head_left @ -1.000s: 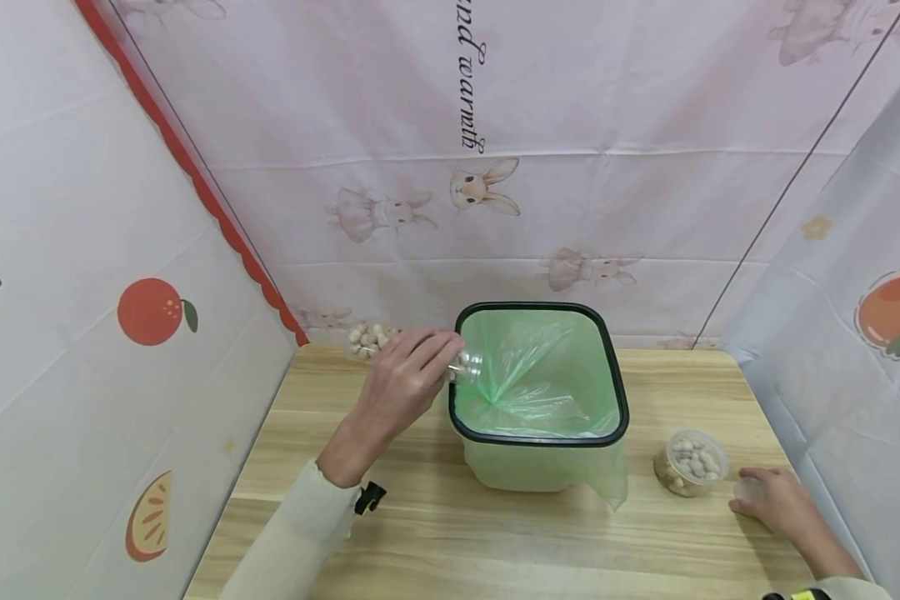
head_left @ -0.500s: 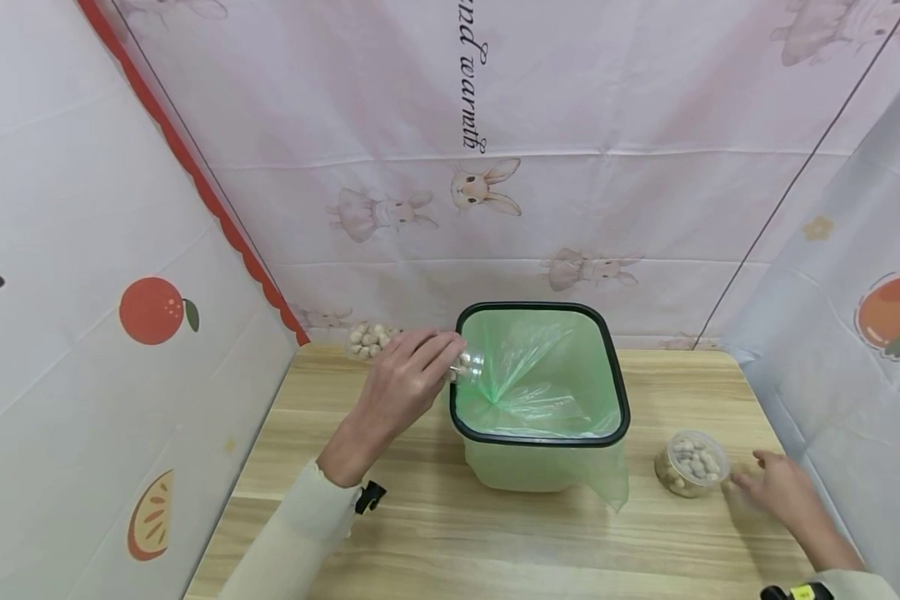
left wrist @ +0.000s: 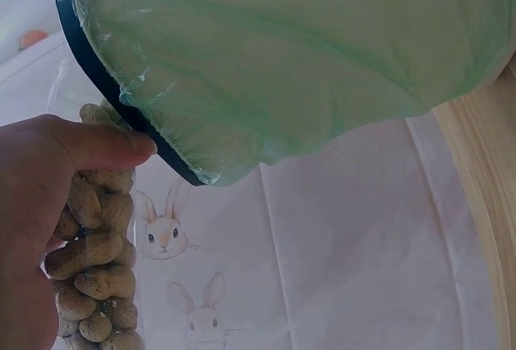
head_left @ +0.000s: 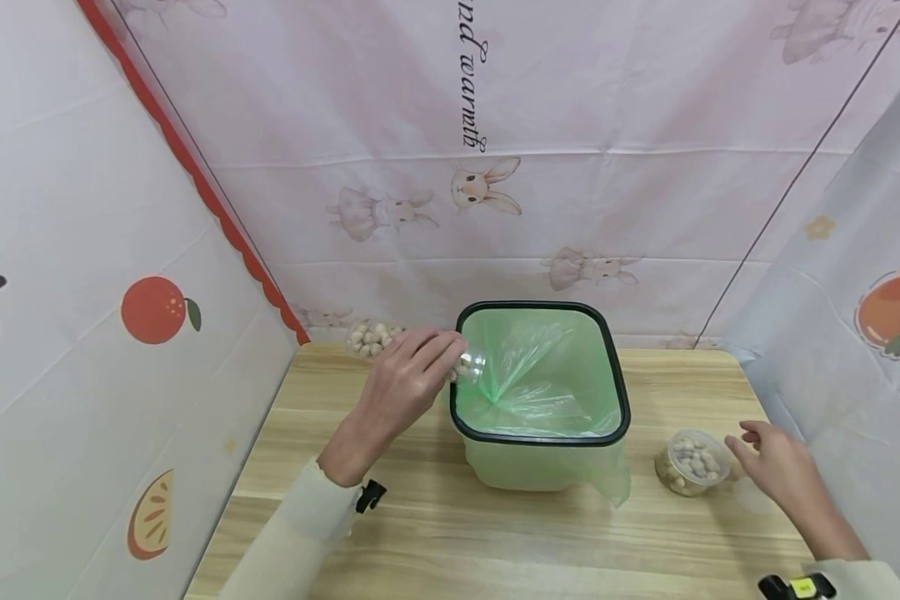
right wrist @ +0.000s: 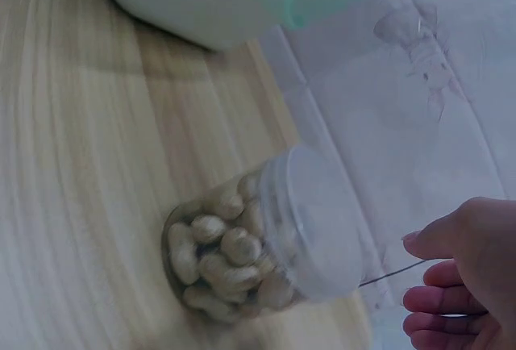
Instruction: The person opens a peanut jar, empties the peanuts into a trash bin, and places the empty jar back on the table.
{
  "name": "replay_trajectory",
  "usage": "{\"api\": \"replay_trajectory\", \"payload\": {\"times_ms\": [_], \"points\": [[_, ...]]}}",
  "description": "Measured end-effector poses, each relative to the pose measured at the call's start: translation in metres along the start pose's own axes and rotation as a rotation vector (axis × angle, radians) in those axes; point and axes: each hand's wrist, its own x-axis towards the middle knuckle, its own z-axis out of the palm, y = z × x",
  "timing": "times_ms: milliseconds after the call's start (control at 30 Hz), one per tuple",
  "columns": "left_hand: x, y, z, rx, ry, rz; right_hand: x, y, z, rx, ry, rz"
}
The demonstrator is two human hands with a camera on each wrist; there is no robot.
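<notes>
My left hand grips a long clear jar of peanuts, tipped nearly flat. The jar's mouth lies over the left side of the bin's black rim. In the left wrist view, my thumb touches that rim, and peanuts show through the clear wall. My right hand hovers above the table, fingers loosely bent and holding nothing. Just left of it stands a shorter clear jar of peanuts; the right wrist view shows a whitish round top on it. A faint clear lid lies beneath my right hand.
The pale green bin stands mid-table, lined with a thin green bag that bunches inside and hangs outside at the right. The wooden table is bounded by printed cloth walls at the back and both sides.
My right hand has let go of the clear lid, leaving it on the table, and has lifted slightly away. The left hand and its jar have stayed nearly still.
</notes>
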Motion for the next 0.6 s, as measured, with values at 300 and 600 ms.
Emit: {"api": "replay_trajectory", "payload": {"times_ms": [300, 600], "points": [[-0.001, 0.000, 0.001, 0.041, 0.007, 0.025, 0.003, -0.026, -0.012, 0.022, 0.081, -0.063], [0.000, -0.001, -0.001, 0.057, 0.011, 0.029, 0.005, -0.046, -0.024, 0.014, 0.080, -0.136]]}}
